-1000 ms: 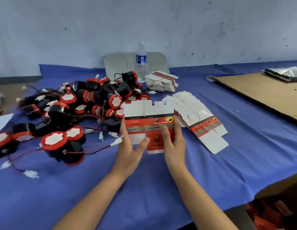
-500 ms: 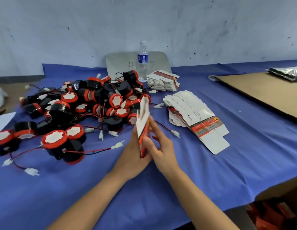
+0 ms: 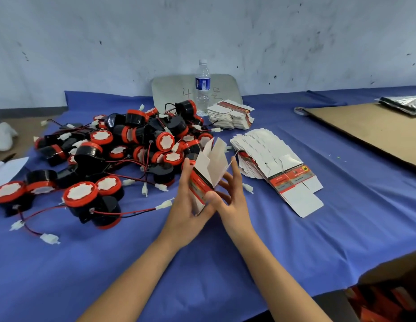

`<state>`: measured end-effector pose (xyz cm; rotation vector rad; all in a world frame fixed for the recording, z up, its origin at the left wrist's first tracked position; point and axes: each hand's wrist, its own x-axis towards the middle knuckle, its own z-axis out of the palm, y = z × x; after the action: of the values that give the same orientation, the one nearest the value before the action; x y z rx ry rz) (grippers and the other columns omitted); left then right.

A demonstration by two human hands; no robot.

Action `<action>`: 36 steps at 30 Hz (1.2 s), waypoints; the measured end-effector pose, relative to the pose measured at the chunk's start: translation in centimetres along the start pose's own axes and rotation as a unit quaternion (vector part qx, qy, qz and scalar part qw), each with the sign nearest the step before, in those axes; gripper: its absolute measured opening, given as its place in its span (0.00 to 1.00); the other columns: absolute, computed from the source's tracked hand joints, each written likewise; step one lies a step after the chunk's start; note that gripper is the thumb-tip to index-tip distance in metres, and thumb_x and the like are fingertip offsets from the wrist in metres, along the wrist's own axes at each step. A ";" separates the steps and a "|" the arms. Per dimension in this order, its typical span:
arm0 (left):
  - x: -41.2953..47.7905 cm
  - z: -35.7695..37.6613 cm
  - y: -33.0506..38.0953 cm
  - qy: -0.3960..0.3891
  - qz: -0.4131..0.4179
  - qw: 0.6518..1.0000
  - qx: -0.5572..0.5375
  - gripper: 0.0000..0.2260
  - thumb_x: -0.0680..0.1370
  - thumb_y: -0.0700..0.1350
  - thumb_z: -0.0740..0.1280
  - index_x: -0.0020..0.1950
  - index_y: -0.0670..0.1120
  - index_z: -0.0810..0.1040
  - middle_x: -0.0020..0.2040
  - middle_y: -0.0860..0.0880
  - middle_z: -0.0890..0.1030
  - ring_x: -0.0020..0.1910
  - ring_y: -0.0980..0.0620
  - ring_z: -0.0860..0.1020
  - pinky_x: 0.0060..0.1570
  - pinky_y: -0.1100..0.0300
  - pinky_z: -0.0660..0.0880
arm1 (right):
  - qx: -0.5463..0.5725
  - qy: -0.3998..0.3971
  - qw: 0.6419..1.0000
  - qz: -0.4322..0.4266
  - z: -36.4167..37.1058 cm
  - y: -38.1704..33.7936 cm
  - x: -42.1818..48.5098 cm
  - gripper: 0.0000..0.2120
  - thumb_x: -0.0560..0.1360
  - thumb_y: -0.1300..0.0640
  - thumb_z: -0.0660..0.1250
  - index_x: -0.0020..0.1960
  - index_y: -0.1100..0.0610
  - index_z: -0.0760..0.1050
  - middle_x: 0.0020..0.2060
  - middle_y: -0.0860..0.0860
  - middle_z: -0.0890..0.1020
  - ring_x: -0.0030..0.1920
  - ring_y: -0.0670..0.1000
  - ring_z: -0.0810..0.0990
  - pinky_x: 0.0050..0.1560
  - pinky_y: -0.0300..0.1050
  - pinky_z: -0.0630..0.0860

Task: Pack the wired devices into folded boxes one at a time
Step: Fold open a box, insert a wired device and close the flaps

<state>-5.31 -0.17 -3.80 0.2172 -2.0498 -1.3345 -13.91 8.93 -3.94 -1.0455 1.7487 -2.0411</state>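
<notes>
left grip (image 3: 185, 205) on box (image 3: 210, 166), blue cloth (image 3: 295, 252), wall (image 3: 109, 43)

We are in a small packing workshop: our table (image 3: 156, 263), draped in blue cloth against a scuffed white wall (image 3: 109, 43), carries a heap of identical wired devices (image 3: 132, 140), stacks of flat boxes (image 3: 267, 154) and a big cardboard sheet (image 3: 369, 129)

Tabletop (image 3: 202, 263) layout, read from the box (image 3: 209, 168) at centre.
The box stands in the left hand (image 3: 186, 210), with the right hand (image 3: 232, 194) touching its three o'clock side. The heap of wired devices (image 3: 123, 154) lies at ten o'clock, the fanned stack of flat boxes (image 3: 272, 163) at three, the second stack (image 3: 230, 112) at one with the bottle (image 3: 203, 87) behind at twelve, and the cardboard sheet (image 3: 365, 131) far out at two.
</notes>
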 end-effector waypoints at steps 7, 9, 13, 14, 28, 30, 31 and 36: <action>-0.1 -0.1 0.2 0.023 -0.008 1.000 -0.006 0.42 0.74 0.54 0.71 0.77 0.62 0.44 0.72 0.72 0.61 0.69 0.70 0.63 0.56 0.78 0.67 | -0.012 0.049 0.999 -0.020 -0.2 -0.1 -0.1 0.46 0.61 0.40 0.73 0.73 0.31 0.53 0.60 0.41 0.77 0.59 0.47 0.78 0.55 0.40 0.76; -0.2 -0.1 -0.1 0.031 -0.006 0.999 0.001 0.42 0.73 0.56 0.71 0.78 0.62 0.47 0.71 0.73 0.62 0.69 0.69 0.65 0.56 0.77 0.67 | -0.023 0.055 0.998 -0.038 -0.2 -0.1 -0.2 0.46 0.62 0.39 0.73 0.74 0.36 0.55 0.59 0.44 0.77 0.59 0.48 0.78 0.58 0.43 0.75; -0.3 -0.2 -0.3 0.040 -0.014 0.999 0.004 0.36 0.71 0.52 0.74 0.73 0.62 0.59 0.67 0.64 0.73 0.66 0.63 0.72 0.58 0.69 0.72 | 0.034 0.064 0.997 -0.033 -0.7 -0.4 -0.1 0.31 0.69 0.37 0.68 0.69 0.43 0.67 0.57 0.40 0.80 0.58 0.47 0.78 0.58 0.42 0.73; -0.2 -0.2 -0.2 0.035 -0.015 0.999 0.011 0.32 0.71 0.53 0.73 0.70 0.65 0.62 0.65 0.64 0.74 0.65 0.62 0.73 0.58 0.69 0.72 | 0.057 0.061 0.996 -0.019 -0.9 -0.5 0.1 0.31 0.68 0.32 0.67 0.68 0.43 0.69 0.57 0.39 0.80 0.59 0.45 0.78 0.58 0.41 0.74; -0.4 -0.2 -0.1 0.011 -0.066 0.998 0.014 0.27 0.67 0.57 0.73 0.62 0.60 0.65 0.59 0.63 0.78 0.59 0.63 0.77 0.51 0.70 0.75 | 0.149 0.027 0.984 0.097 -1.4 -1.0 0.5 0.24 0.65 0.32 0.70 0.56 0.44 0.79 0.56 0.53 0.83 0.57 0.54 0.81 0.58 0.51 0.76; -0.4 -0.2 0.0 0.004 -0.060 0.998 0.017 0.26 0.68 0.56 0.72 0.63 0.62 0.65 0.58 0.66 0.77 0.59 0.64 0.76 0.52 0.71 0.75 | 0.160 0.030 0.982 0.096 -1.4 -1.0 0.4 0.18 0.67 0.36 0.70 0.53 0.42 0.79 0.53 0.52 0.84 0.55 0.52 0.82 0.56 0.50 0.77; -0.4 -0.2 0.0 0.000 -0.057 0.998 0.019 0.26 0.69 0.55 0.72 0.63 0.62 0.64 0.59 0.67 0.76 0.59 0.64 0.76 0.52 0.71 0.74 | 0.169 0.032 0.980 0.095 -1.5 -1.0 0.4 0.16 0.67 0.38 0.70 0.52 0.43 0.79 0.53 0.52 0.84 0.54 0.52 0.82 0.55 0.49 0.77; -0.4 -0.2 0.5 -0.010 -0.032 0.999 0.015 0.27 0.68 0.61 0.71 0.64 0.68 0.63 0.59 0.67 0.76 0.59 0.63 0.77 0.53 0.68 0.75 | 0.217 0.035 0.971 0.094 -1.7 -1.1 0.4 0.17 0.66 0.44 0.69 0.53 0.48 0.78 0.52 0.55 0.82 0.54 0.56 0.80 0.54 0.52 0.75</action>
<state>-4.74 0.08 -3.52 0.2859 -2.0975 -1.3501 -15.03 10.22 -2.82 -0.6541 1.2816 -2.2153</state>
